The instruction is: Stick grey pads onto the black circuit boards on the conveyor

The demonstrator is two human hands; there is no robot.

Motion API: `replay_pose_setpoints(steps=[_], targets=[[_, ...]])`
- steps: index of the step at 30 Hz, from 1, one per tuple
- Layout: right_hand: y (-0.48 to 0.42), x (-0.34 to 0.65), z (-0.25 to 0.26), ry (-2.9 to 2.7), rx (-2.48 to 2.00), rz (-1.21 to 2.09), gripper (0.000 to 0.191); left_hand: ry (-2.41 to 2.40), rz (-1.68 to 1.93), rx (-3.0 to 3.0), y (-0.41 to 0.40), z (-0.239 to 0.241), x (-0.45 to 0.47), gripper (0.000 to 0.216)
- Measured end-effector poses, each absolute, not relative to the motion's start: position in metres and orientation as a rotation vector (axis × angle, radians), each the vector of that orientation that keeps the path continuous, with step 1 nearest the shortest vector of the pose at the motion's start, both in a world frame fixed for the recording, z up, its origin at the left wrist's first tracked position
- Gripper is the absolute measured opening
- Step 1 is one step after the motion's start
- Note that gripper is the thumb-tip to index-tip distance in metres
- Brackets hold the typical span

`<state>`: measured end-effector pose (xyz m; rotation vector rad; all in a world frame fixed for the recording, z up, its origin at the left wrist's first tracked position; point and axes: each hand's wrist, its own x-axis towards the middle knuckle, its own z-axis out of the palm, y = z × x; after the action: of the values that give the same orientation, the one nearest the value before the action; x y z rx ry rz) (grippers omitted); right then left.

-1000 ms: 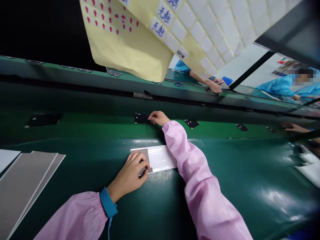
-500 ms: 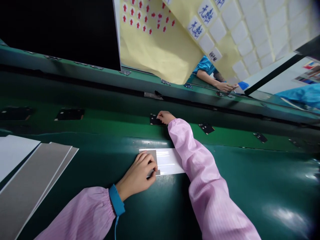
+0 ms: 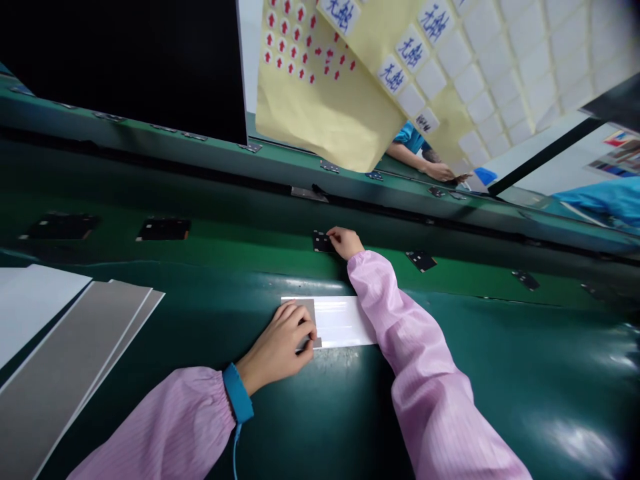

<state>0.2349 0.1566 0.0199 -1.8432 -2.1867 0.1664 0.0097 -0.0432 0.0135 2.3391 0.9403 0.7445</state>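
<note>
My left hand (image 3: 281, 343) rests on the green bench, its fingers curled and pinching a small grey pad (image 3: 307, 313) at the left end of a glossy white backing strip (image 3: 345, 321). My right hand (image 3: 344, 241) reaches forward over the strip to the green conveyor belt (image 3: 250, 250). Its fingers are pinched on the right edge of a small black board (image 3: 323, 241) lying on the belt. Both arms wear pink sleeves; a blue wrist strap sits on the left wrist.
More black boards (image 3: 164, 229) (image 3: 421, 260) lie spaced along the belt. Grey and white sheets (image 3: 65, 353) are stacked at the left. Yellow label sheets (image 3: 340, 87) hang overhead. Across the line, another person's hands (image 3: 440, 172) in blue sleeves work.
The view has shifted, so the boards appear further right. My right hand stays pinched on the same board and my left hand stays on the grey pad.
</note>
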Motion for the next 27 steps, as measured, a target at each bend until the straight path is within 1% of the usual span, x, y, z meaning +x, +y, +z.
replay_pose_setpoints(steps=[2,6,8,11,14,16,18,21,24,27], targets=[[0.146,0.237,0.015,-2.287,-1.776,0.075,0.033,0.939,0.749,2.346,-0.043,0.013,0.010,0.013],[0.133,0.244,0.011,-2.422,-1.750,-0.046,0.041,0.936,0.763,2.362,-0.043,0.012,0.009,0.012],[0.132,0.252,0.015,-2.405,-1.772,-0.006,0.046,0.929,0.781,2.373,-0.043,0.012,0.009,0.012],[0.123,0.263,0.029,-2.272,-1.782,0.144,0.050,0.955,0.812,2.383,-0.044,0.011,0.008,0.011],[0.092,0.261,0.041,-2.077,-1.687,0.188,0.044,1.002,0.838,2.392,-0.045,0.011,0.008,0.011],[0.057,0.248,0.044,-2.071,-1.574,0.223,0.032,1.020,0.843,2.398,-0.045,0.010,0.008,0.011],[0.017,0.230,0.042,-2.154,-1.467,0.374,0.021,1.039,0.843,2.396,-0.045,0.010,0.008,0.011],[-0.032,0.205,0.034,-2.272,-1.402,0.654,0.019,1.054,0.836,2.389,-0.045,0.010,0.008,0.011],[-0.053,0.194,0.026,-2.269,-1.456,0.697,0.016,1.051,0.831,2.387,-0.045,0.010,0.008,0.012],[-0.054,0.193,0.023,-2.262,-1.464,0.702,0.013,1.053,0.834,2.383,-0.045,0.010,0.008,0.011]])
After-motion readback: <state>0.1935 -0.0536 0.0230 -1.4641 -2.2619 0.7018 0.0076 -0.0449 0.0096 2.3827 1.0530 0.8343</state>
